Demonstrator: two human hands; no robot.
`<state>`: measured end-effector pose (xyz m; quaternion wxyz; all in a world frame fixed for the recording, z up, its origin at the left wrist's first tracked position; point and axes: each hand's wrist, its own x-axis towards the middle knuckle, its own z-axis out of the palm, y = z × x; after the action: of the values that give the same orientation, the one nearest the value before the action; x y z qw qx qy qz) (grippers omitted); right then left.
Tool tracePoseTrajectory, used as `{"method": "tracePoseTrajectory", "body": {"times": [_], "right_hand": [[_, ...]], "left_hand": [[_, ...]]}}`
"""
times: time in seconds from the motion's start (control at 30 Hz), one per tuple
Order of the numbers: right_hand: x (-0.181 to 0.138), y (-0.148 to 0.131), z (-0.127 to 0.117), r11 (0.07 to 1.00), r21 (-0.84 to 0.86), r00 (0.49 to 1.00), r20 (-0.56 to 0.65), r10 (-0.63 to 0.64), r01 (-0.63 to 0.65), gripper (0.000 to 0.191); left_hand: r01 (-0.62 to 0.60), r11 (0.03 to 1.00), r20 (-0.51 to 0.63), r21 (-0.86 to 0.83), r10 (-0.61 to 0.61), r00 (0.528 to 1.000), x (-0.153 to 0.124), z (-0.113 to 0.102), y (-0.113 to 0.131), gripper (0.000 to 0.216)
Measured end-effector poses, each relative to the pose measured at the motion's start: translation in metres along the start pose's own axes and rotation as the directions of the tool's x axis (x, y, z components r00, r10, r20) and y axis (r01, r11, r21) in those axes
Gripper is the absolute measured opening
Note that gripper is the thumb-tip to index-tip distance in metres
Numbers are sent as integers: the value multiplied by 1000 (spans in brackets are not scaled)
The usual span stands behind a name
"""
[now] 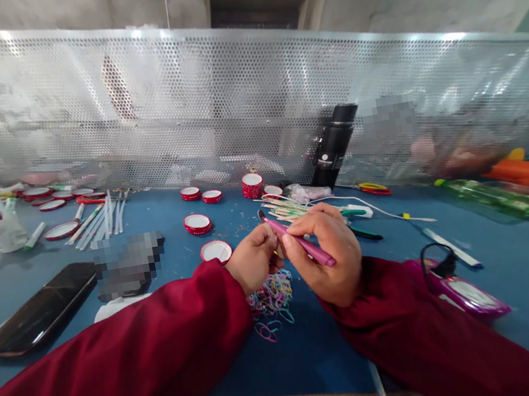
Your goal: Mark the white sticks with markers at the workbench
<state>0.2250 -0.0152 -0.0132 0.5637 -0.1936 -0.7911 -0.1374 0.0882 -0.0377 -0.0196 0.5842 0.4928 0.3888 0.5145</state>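
Note:
Both my hands meet above the blue table (pixel 513 291), sleeves dark red. My right hand (pixel 327 252) is closed round a pink pen-like stick (pixel 302 243) that points up and left. My left hand (pixel 253 257) is pinched at the stick's tip end, fingers curled; what it pinches is too small to name. A heap of small coloured rubber bands (pixel 272 301) lies right under the hands. Behind them lies a bundle of thin pale sticks (pixel 287 209).
Red-rimmed round lids (pixel 198 222) dot the table's middle and far left. A black phone (pixel 35 317) lies at left, a black bottle (pixel 334 146) and scissors (pixel 373 188) at the back, a purple device with a cable (pixel 462 290) at right. A perforated metal screen (pixel 227 96) walls the back.

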Motion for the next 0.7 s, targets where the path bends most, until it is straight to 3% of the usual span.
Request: {"method": "tracePoseTrajectory", "body": {"times": [0.43,0.7], "right_hand": [[-1,0,1,1000,2,999,39,16,-16,16],[2,1,-1,999,-45,1000,-21,15,-16,16]], "left_hand": [[16,1000,-10,4,-16,1000,0,1,-1,11],[4,1000,21,-11,-4,1000,-1,1,2,13]]}}
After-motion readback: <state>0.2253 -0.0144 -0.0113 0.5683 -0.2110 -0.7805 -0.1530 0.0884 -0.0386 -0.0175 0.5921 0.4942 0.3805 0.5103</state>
